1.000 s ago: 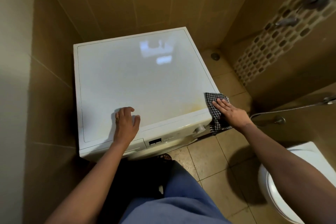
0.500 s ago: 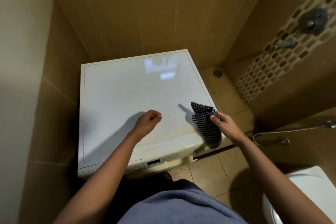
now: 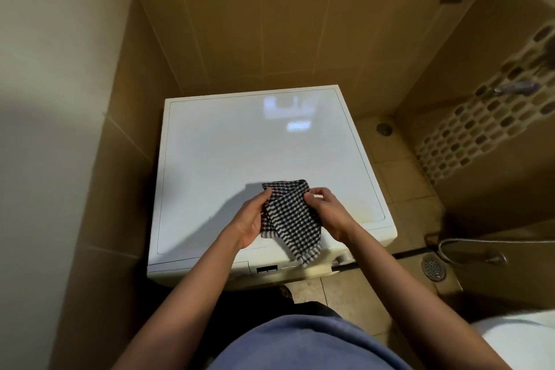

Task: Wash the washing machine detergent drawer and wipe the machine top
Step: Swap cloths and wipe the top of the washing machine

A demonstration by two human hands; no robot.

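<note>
Cloth (image 3: 289,219) gripped at left edge by left hand (image 3: 249,221), right edge by right hand (image 3: 330,213), held over machine top (image 3: 234,153), near side. Panel (image 3: 267,269) writing unreadable.

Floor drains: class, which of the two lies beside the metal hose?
The perforated floor drain near the washing machine front corner; the other drain sits farther back, beside the machine's rear.

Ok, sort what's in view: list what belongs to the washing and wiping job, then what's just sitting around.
Part of the job:
- checked cloth, held by the left hand and right hand
- machine top
- detergent drawer, closed in the front panel

Just there:
- toilet
- floor drain
- spray hose
- wall tap
</note>
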